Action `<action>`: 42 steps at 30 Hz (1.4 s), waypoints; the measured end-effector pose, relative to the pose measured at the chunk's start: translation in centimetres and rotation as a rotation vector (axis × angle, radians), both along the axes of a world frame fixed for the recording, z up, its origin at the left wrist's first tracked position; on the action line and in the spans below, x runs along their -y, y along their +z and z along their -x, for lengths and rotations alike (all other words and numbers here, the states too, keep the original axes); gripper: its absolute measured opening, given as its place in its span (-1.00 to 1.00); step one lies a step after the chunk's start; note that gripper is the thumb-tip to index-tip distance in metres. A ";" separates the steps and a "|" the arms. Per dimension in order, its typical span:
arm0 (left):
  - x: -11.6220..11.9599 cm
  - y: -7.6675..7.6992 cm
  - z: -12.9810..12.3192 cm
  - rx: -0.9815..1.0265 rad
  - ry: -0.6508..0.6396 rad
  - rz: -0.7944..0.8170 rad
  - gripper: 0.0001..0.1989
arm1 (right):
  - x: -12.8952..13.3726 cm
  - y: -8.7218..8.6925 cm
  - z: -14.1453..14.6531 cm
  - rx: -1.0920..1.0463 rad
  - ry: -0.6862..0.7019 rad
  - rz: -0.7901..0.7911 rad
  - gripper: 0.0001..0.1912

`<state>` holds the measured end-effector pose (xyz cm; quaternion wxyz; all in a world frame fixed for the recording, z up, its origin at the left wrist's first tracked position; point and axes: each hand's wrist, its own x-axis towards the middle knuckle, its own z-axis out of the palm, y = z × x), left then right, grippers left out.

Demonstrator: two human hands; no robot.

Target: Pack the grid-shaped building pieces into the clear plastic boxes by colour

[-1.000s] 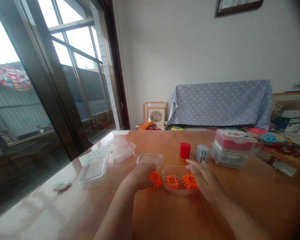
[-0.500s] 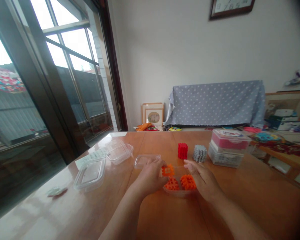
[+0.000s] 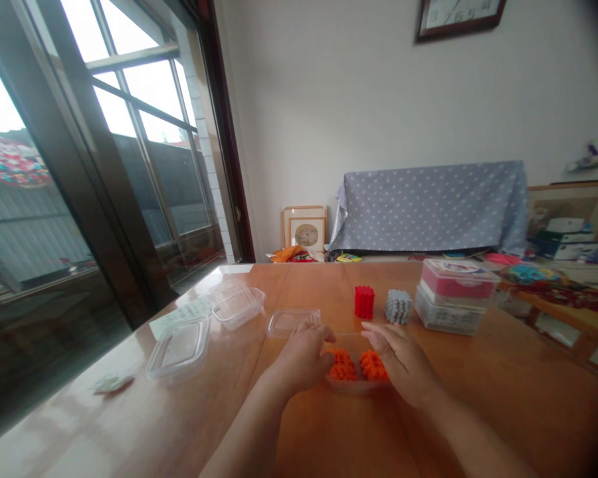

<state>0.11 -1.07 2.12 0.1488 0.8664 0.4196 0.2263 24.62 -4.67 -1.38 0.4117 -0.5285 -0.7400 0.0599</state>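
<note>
A clear plastic container (image 3: 357, 386) stands between my hands on the table. Inside it lie orange lattice pieces, one stack (image 3: 343, 366) on the left and another (image 3: 373, 366) on the right. My left hand (image 3: 306, 355) is at the container's left side, thumb and fingers apart with nothing seen between them. On the right side my right hand (image 3: 401, 358) reaches over the rim with its fingers extended, partly covering the right stack. A red block (image 3: 364, 302) and a grey block (image 3: 398, 307) stand behind the container.
Stacked boxes (image 3: 453, 299) stand at the back right of the wooden table (image 3: 329, 438). A clear lid (image 3: 293, 322), a clear tray (image 3: 178, 348), more clear containers (image 3: 236, 305) and a small packet (image 3: 112, 383) lie to the left.
The orange piece near my left fingertips has gone down from the hand into the left part of the container. My right hand has moved slightly left over the container.
</note>
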 end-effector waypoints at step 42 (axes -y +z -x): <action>-1.3 0.3 4.1 -0.404 0.128 0.182 -0.62 | 2.2 1.7 2.4 0.391 0.235 0.200 -0.52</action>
